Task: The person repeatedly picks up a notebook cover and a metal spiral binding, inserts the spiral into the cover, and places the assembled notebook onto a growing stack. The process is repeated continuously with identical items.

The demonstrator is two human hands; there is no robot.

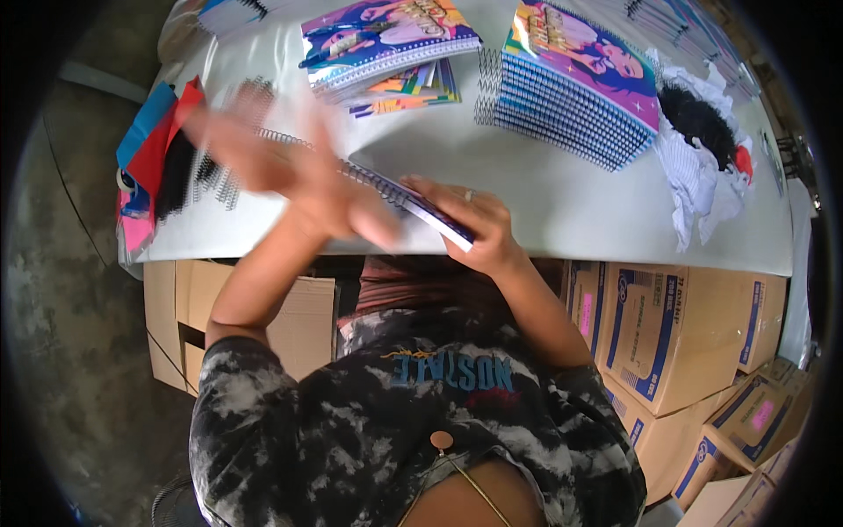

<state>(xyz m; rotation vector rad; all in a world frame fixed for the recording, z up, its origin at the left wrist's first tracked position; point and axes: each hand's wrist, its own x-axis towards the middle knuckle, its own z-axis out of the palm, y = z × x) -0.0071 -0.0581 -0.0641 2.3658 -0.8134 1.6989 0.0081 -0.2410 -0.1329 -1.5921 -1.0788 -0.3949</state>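
Note:
My right hand (487, 230), wearing a ring, grips one end of a thin notebook (450, 230) and holds it tilted above the near part of the table. The notebook is seen nearly edge-on, so most of its cover is hidden. Dark spiral wire (279, 135) runs along its bound edge and sticks out past its far left end. Over that end is my left hand (294, 180), smeared by motion, its fingers spread apart. Whether it touches the wire, I cannot tell. Loose dark wire coils (230, 186) lie to its left.
On the white table (580, 215) stand a tall stack of spiral notebooks (571, 114) at right and another stack (386, 57) with pens on top. Crumpled striped cloth (694, 189) and a black tangle (698, 123) lie far right, red and blue sheets (162, 140) left. Cardboard boxes (676, 329) sit below.

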